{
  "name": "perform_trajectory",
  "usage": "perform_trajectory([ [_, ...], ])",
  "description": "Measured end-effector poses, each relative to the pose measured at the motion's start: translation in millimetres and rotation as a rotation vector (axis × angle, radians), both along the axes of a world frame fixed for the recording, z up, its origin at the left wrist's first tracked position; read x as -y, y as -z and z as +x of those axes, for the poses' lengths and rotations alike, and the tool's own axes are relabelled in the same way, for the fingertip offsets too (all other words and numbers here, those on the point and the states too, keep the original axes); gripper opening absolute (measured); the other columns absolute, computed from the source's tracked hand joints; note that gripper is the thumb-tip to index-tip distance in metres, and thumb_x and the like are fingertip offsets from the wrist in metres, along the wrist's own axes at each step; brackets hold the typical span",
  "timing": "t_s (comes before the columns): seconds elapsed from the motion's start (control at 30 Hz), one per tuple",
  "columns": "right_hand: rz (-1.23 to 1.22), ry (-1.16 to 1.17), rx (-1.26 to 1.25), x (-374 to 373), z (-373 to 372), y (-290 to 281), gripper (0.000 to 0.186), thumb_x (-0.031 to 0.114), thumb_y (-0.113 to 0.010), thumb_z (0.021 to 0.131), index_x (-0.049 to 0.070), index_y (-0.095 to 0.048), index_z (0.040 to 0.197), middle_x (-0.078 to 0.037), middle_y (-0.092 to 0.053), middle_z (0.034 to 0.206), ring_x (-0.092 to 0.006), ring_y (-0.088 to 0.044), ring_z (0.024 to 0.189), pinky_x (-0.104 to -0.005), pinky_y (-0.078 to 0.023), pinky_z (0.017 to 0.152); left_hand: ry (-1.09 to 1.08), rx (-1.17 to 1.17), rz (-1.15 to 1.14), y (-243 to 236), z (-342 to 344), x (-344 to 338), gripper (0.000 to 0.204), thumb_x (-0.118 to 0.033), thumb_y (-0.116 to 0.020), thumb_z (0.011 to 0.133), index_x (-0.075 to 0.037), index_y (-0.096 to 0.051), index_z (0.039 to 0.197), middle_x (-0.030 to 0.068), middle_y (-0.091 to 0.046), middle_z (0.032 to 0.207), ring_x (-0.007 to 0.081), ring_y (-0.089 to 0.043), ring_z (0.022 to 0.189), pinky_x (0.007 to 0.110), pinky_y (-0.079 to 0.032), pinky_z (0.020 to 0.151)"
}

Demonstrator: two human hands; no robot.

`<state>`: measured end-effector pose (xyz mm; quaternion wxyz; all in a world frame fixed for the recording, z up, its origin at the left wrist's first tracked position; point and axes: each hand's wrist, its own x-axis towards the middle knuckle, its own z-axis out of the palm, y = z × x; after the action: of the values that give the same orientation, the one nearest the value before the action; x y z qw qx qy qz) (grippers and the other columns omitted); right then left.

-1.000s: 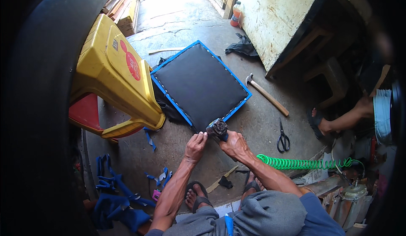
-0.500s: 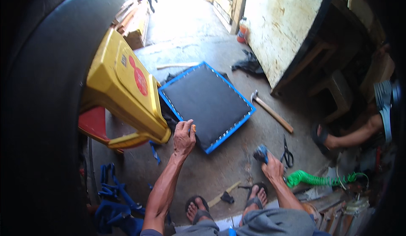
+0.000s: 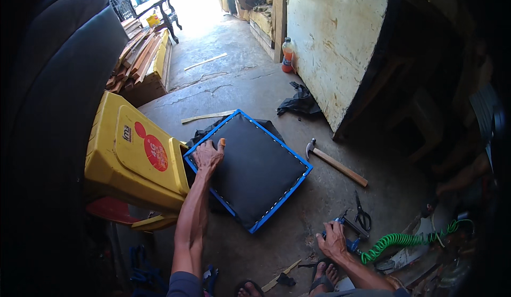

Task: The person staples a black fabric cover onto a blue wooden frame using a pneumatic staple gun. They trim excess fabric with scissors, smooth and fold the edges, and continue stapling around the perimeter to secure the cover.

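Note:
A square black panel (image 3: 261, 164) with a blue border and a line of staples along its edges lies on the floor, partly over black cloth. My left hand (image 3: 208, 157) rests at its left corner, fingers apart, an orange wrap on the thumb. To the right, my right hand (image 3: 332, 239) is spread beside and partly over a blue air stapler (image 3: 355, 228) on the floor, hiding some of it. A green coiled hose (image 3: 396, 240) runs rightward from the tool. Black scissors (image 3: 363, 214) lie just beyond it, and a claw hammer (image 3: 338, 166) lies right of the panel.
A tipped yellow plastic stool (image 3: 114, 142) stands close at the left. Stacked wood (image 3: 139, 57) lies behind it. A pale board (image 3: 335, 36) leans at the right, near a bottle of red liquid (image 3: 287, 57) and black cloth (image 3: 301, 101). Another person's limb shows dimly at right.
My left hand has moved from the panel's near-left edge to its left corner. My right hand has set the stapler down by the scissors and loosened. The view has tilted up.

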<state>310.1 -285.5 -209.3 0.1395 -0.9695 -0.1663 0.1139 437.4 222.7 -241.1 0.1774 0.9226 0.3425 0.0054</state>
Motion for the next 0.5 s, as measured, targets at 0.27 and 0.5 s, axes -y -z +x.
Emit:
perform_trajectory([
  [0.27, 0.395, -0.02, -0.759, -56, 30, -2, 0.067, 0.051, -0.06, 0.102, -0.002, -0.054, 0.143, -0.025, -0.067, 0.118, -0.0401, -0.067, 0.112, -0.0471, -0.051, 0.102, -0.207, -0.146, 0.1, -6, 19, -31, 0.084, -0.072, -0.038, 0.1, 0.001, -0.063, 0.136, 0.0306, -0.06, 0.138, 0.0469, -0.053, 0.135, 0.055, -0.038, 0.113],
  [0.5, 0.5, 0.334, -0.51, -64, 105, 35, 0.069, 0.063, -0.037, 0.107, 0.004, -0.067, 0.125, -0.023, -0.072, 0.117, -0.036, -0.068, 0.114, -0.045, -0.05, 0.097, -0.138, -0.172, 0.027, 7, -117, 20, 0.08, -0.069, -0.03, 0.104, -0.001, -0.072, 0.112, 0.0288, -0.073, 0.096, 0.0523, -0.069, 0.098, 0.059, -0.053, 0.088],
])
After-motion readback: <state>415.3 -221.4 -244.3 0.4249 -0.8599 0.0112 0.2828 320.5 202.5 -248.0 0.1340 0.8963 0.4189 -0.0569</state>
